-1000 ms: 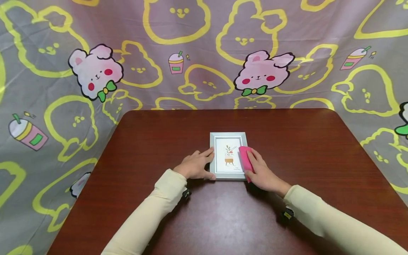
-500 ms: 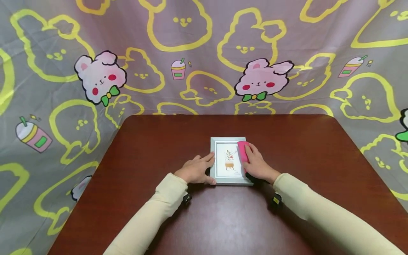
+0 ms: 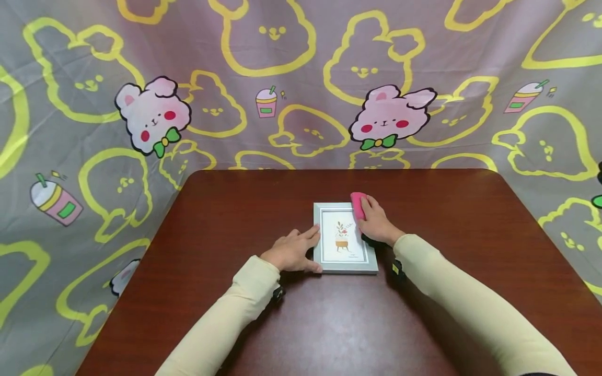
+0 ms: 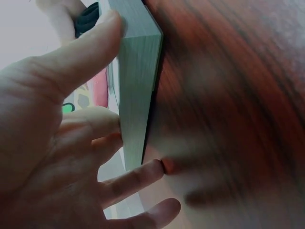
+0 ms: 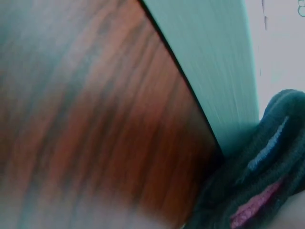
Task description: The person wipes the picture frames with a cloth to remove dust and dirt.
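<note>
A picture frame with a silvery border lies flat on the table, showing a print of a potted plant. Along its left side rests my left hand, fingertips touching the edge and thumb at the near left corner. In the left wrist view the thumb lies on the frame's corner, while two fingers reach past its side close over the tabletop. My right hand grips a folded cloth, pink on top, at the frame's far right corner. Dark fuzzy folds of the cloth press against the border in the right wrist view.
The dark red-brown wooden table has rounded far corners. A grey-pink curtain printed with rabbits and cups hangs close behind it and along both sides. Black wrist cameras sit under both cream sleeves.
My right hand has slid the pink cloth away from me along the frame's right side, up to its far corner. My left hand stays at the left edge.
</note>
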A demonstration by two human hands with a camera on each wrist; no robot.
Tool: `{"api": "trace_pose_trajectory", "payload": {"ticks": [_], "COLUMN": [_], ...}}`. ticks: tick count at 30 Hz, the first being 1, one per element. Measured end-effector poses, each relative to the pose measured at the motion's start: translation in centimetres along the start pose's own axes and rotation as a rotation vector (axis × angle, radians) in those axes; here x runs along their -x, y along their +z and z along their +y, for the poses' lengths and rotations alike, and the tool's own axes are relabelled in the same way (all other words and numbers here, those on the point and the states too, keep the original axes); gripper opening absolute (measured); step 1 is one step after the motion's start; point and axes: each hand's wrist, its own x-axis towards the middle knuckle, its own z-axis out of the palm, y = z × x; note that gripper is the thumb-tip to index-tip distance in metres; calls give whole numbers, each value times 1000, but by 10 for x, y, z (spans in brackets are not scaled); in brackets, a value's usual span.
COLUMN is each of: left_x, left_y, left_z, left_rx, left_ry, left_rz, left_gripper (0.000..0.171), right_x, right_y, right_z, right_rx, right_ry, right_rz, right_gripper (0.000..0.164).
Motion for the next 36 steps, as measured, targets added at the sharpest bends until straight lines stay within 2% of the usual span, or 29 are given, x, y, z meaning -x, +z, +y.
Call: {"api": "trace_pose_trajectory", "payload": {"ticks": [12, 23, 28, 32, 36], "left_x": [-3, -4, -1, -1, -2], "left_y": [1, 3, 3, 1, -1], "left_z": [1, -3, -2, -1, 0], "left_rx": [30, 37, 50, 42, 39], "left_ry": [11, 7, -10, -22, -14], "left_rz": [-18, -28, -38, -38, -34], "left_gripper": [92, 93, 92, 91, 91], "right_x": [22, 79, 102, 108, 103], "right_y": [6, 21, 27, 27, 25], "right_z": [5, -3, -5, -6, -7], "right_rx": [-33, -88, -125, -135, -124], "right_ry": [-16, -124, -117, -104, -94], "right_rz": [5, 45, 18, 15, 22], "right_gripper": [76, 76, 78, 79, 79]}}
